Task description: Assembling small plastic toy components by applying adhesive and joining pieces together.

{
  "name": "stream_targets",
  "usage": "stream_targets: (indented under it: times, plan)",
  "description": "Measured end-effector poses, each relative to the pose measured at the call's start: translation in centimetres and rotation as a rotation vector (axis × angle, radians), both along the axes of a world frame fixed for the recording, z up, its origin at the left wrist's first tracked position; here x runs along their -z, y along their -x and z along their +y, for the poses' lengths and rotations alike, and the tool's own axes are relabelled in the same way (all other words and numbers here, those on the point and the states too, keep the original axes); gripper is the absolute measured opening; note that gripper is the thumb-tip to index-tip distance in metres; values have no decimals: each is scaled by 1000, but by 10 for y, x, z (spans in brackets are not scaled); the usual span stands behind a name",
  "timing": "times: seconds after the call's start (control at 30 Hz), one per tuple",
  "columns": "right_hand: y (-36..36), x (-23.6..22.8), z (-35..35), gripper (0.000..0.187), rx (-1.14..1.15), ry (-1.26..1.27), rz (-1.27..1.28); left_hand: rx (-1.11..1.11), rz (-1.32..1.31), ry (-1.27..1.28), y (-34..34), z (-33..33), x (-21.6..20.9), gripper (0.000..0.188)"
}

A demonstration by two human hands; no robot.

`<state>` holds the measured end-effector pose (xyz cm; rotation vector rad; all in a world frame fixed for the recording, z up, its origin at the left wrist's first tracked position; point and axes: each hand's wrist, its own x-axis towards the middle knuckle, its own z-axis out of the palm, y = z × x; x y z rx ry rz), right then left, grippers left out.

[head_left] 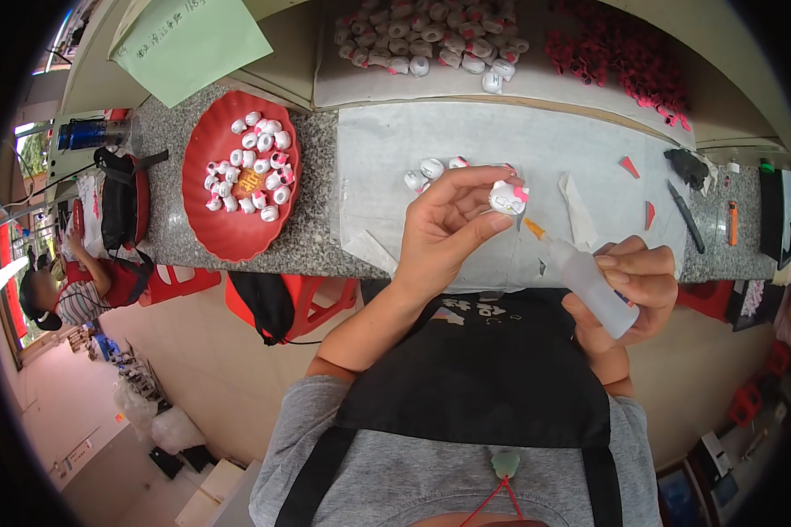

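Observation:
Between the thumb and fingers of my left hand (453, 220) is a small white figurine head (506, 198) with a pink patch on its side. My right hand (634, 285) grips a translucent squeeze bottle (596, 288), tilted so that its orange nozzle tip (533, 227) points up at the figurine head, a short gap away from it. A few more white pieces (431, 168) lie on the white sheet (466, 132) behind my left hand, which partly hides them.
At left stands a red scalloped tray (204, 211) of white pieces. Piles of white pieces (413, 35) and pink parts (611, 57) fill the shelf. Red scraps (630, 166), a dark pen-like tool (685, 216) and an orange lighter (732, 223) lie right. Another person (70, 290) sits far left.

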<state>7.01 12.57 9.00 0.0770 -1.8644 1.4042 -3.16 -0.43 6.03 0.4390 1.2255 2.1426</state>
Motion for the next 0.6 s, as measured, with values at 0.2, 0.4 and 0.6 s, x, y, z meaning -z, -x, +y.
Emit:
stream_targets:
  times: [0.2,0.4,0.6]
  plan:
    - [1,-1,1,41,9,10,18,-2,-2,-3,0,-1,1,36]
    - [2,0,1,43,-13,9,26,3,62,1,0,-1,4,35]
    - [3,0,-2,43,2,0,22,-18,215,72,-1,-1,8,33]
